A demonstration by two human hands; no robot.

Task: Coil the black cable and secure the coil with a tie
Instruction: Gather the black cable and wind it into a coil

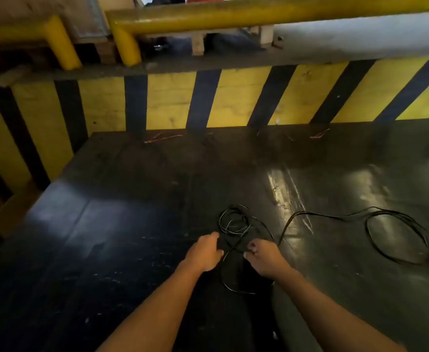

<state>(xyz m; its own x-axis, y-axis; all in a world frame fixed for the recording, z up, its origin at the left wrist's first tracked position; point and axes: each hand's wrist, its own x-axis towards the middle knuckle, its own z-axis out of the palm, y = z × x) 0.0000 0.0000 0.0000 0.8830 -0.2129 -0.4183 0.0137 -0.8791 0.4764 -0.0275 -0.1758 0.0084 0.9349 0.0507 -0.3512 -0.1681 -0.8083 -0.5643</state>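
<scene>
While both sets of fingers (251, 246) curl in on thin strands, the left hand (204, 252) and right hand (265, 257) sit close together low in the middle of the view, each pinching part of the black cable (233, 224). Whether the grip is tight cannot be told, as the strands blur against the dark surface. Between and just beyond the hands the cable makes a small, loose bundle of uneven loops, with one loop dropping back toward the forearms. From the right hand a single run goes off to the right and ends in a wider slack loop (399, 237) lying flat, well apart from the bundle. All of it rests on a dark, glossy tabotop-like tabletop (132, 212) with bare room to the left and far side. A yellow and black striped board (233, 97) closes the far edge and left side, with yellow rails (259, 11) above it.
</scene>
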